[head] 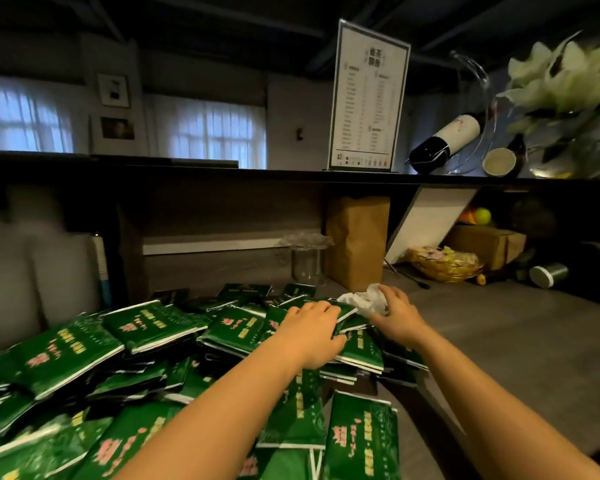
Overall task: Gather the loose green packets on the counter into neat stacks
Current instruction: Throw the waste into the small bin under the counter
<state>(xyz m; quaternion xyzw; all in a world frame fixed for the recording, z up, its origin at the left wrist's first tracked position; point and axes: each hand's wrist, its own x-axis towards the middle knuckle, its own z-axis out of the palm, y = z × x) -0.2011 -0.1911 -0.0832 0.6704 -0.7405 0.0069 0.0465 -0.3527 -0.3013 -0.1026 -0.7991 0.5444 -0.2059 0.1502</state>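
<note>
Loose packets (361,441) lie nearest; beyond, the left hand (312,329) grips a stack (359,351) lying lengthwise away, the right hand (397,317) just beside, pinching a white wrap (362,299).

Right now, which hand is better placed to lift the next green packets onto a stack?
Left, probably: the left hand grips green packets on the pile, while the right hand is at a crumpled white wrapper beside them.
</note>
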